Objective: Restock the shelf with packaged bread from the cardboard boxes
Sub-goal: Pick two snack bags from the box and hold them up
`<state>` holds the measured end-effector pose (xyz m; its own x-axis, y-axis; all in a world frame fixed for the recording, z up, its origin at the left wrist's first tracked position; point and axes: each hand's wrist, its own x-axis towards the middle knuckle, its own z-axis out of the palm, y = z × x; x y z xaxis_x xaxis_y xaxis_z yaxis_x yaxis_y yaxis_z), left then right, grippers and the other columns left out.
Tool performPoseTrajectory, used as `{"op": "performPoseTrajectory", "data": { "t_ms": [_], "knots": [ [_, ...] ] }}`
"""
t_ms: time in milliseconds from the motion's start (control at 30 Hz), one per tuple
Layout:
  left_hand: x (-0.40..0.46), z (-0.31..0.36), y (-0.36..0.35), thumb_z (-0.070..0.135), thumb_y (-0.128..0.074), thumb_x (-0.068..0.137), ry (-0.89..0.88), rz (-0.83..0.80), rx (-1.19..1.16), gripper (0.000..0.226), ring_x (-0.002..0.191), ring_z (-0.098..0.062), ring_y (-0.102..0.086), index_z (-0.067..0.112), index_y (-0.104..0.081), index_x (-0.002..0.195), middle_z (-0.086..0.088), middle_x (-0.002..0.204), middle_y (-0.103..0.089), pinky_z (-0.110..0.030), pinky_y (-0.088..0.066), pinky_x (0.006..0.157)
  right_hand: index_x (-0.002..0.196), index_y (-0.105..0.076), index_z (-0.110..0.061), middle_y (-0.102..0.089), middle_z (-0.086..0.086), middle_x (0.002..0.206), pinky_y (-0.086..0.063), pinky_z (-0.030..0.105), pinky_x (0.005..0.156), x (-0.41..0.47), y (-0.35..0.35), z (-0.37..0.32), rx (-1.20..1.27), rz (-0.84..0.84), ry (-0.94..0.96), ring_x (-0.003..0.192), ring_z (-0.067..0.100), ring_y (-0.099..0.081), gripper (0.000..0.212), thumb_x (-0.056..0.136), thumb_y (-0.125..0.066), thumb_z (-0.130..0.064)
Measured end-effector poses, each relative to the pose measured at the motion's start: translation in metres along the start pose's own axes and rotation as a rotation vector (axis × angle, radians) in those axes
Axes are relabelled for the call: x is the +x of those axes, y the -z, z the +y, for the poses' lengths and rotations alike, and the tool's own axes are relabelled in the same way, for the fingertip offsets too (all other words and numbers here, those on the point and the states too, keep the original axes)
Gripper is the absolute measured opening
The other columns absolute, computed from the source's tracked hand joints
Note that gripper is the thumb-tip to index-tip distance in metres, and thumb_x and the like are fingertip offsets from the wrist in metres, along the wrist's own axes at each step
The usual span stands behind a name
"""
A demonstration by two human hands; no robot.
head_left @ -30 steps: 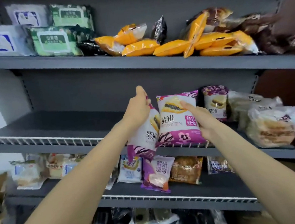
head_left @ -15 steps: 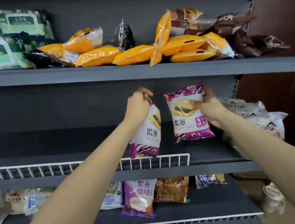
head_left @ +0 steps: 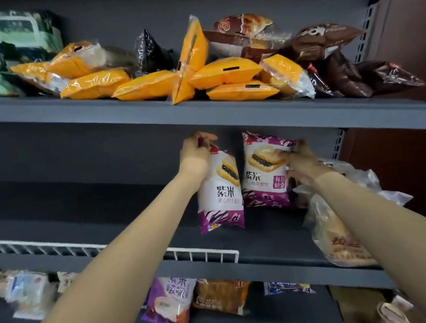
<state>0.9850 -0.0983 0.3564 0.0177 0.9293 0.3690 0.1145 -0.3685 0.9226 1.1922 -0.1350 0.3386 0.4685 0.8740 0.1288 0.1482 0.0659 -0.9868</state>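
Note:
Two purple-and-white bread packs stand over the middle shelf (head_left: 269, 237). My left hand (head_left: 195, 154) grips the top edge of the left pack (head_left: 220, 195), which hangs upright just above the shelf floor. My right hand (head_left: 299, 162) holds the right side of the second pack (head_left: 264, 173), thumb across its front; this pack stands further back on the shelf. Whether the left pack touches the shelf is unclear.
Clear-wrapped bread bags (head_left: 333, 235) crowd the middle shelf's right end. A white wire rail (head_left: 201, 252) runs along its front edge. Orange packs (head_left: 225, 72), brown packs (head_left: 335, 76) and green packs (head_left: 13, 32) fill the top shelf. More packs (head_left: 170, 300) lie on the shelf below.
Both hands have carried the two purple packs deeper into the middle shelf and slightly right. The right pack now sits further back; my view has tilted upward.

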Motion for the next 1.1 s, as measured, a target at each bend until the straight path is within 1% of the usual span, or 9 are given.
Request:
{"op": "performPoseTrajectory", "data": {
  "t_ms": [100,300,433,567,667,800,900,967,1100],
  "knots": [
    [0.001,0.001,-0.007,-0.001,-0.03,0.095,0.006,-0.003,-0.012,0.033,0.114,-0.027,-0.056,0.012,-0.059,0.087,-0.008,0.109,-0.064,-0.038,-0.042,0.104,0.126,-0.035,-0.009,-0.055,0.008,0.125,-0.049,0.044,0.092,0.009,0.002,0.008,-0.069,-0.043,-0.024,0.114,0.028,-0.057,0.045,0.089,-0.061,-0.008],
    [0.003,-0.005,-0.012,-0.002,-0.03,0.095,0.023,-0.039,0.004,0.043,0.101,-0.02,-0.056,0.023,-0.056,0.072,0.003,0.087,-0.059,-0.032,-0.045,0.095,0.133,-0.035,-0.009,-0.055,0.005,0.123,-0.043,0.044,0.103,0.021,0.015,0.019,-0.267,-0.09,-0.093,0.121,0.026,-0.052,0.052,0.088,-0.06,-0.002],
    [0.002,-0.008,-0.013,0.0,-0.032,0.099,-0.025,-0.127,0.003,0.04,0.087,-0.014,-0.055,0.022,-0.057,0.077,-0.001,0.085,-0.059,-0.024,-0.045,0.083,0.144,-0.02,-0.006,-0.042,0.018,0.14,-0.041,0.039,0.102,0.032,0.023,0.023,-0.861,0.02,-0.047,0.127,0.034,-0.044,0.075,0.086,-0.066,-0.01],
    [0.003,-0.01,-0.016,0.001,-0.033,0.1,-0.028,-0.158,-0.063,0.036,0.074,-0.008,-0.054,0.018,-0.058,0.081,0.002,0.076,-0.057,-0.016,-0.044,0.071,0.143,-0.022,-0.012,-0.021,0.025,0.14,-0.033,0.046,0.106,0.022,0.019,0.017,-1.123,0.16,0.139,0.132,0.041,-0.023,0.071,0.085,-0.06,0.003],
    [0.001,-0.008,-0.023,-0.002,-0.033,0.098,0.001,-0.183,-0.17,0.039,0.069,-0.009,-0.053,0.018,-0.059,0.078,-0.001,0.073,-0.056,-0.012,-0.047,0.063,0.145,-0.024,-0.018,-0.03,0.018,0.146,-0.032,0.045,0.109,0.003,0.008,-0.001,-0.866,0.034,0.367,0.136,0.034,-0.028,0.063,0.092,-0.057,-0.023],
    [-0.006,0.001,-0.043,0.0,-0.037,0.098,0.045,-0.257,-0.354,0.034,0.064,-0.012,-0.056,0.016,-0.06,0.079,-0.002,0.071,-0.057,-0.019,-0.048,0.061,0.144,-0.027,-0.037,-0.043,-0.004,0.138,-0.037,0.033,0.108,-0.027,-0.004,-0.019,-0.434,-0.371,0.209,0.127,0.015,-0.044,0.068,0.085,-0.058,-0.052],
    [-0.01,0.009,-0.054,0.005,-0.043,0.098,0.105,-0.28,-0.5,0.022,0.07,-0.012,-0.063,0.015,-0.057,0.084,0.0,0.078,-0.066,-0.024,-0.054,0.069,0.125,-0.05,-0.034,-0.057,0.001,0.13,-0.051,0.041,0.097,-0.026,0.005,-0.017,-0.317,-0.302,0.182,0.113,0.02,-0.06,0.057,0.074,-0.074,-0.045],
    [-0.012,0.009,-0.057,0.017,-0.053,0.095,0.122,-0.34,-0.409,0.004,0.091,-0.014,-0.062,0.018,-0.055,0.099,0.001,0.101,-0.065,-0.029,-0.052,0.082,0.116,-0.056,-0.026,-0.065,0.0,0.113,-0.052,0.037,0.094,-0.023,0.015,-0.016,-0.331,-0.195,0.238,0.103,0.018,-0.064,0.051,0.071,-0.079,-0.033],
    [-0.02,0.001,-0.064,0.03,-0.072,0.081,0.146,-0.562,-0.075,0.059,0.105,-0.012,-0.055,0.029,-0.04,0.13,0.006,0.115,-0.056,-0.033,-0.05,0.085,0.118,-0.052,-0.017,-0.06,-0.001,0.108,-0.05,0.033,0.09,-0.022,0.027,-0.009,-0.544,-0.087,0.327,0.1,0.017,-0.059,0.054,0.072,-0.08,-0.027]
  ]
}}
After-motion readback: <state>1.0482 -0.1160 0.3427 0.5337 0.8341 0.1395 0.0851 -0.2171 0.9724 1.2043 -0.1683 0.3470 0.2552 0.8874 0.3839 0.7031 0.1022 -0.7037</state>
